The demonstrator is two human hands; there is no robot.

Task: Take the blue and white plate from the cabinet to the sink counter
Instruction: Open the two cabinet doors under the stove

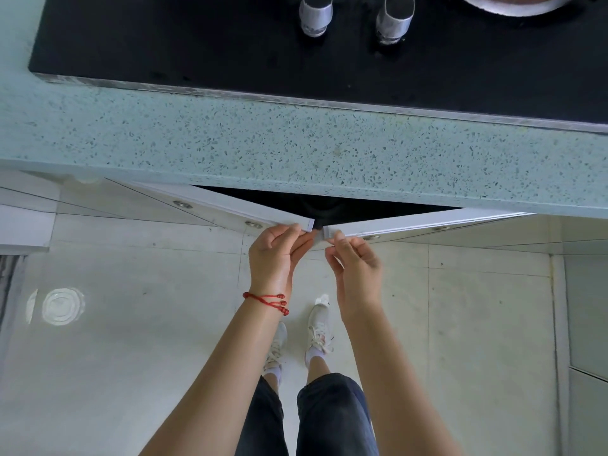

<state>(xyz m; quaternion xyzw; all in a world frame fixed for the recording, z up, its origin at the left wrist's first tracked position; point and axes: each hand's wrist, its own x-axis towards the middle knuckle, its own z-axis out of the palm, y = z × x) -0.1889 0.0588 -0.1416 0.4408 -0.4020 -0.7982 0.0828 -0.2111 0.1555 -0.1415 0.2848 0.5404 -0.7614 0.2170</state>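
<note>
Your left hand (274, 255) and right hand (353, 261) each pinch a cabinet door (227, 209) edge below the counter (296, 149); swing both wide evenly; plate unseen, presumably inside the dark cabinet.

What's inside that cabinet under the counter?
Only darkness shows. The left hand and right hand each grip a cabinet door edge, both ajar. The gap is black, and the countertop overhangs it, so no plate is visible.
</note>
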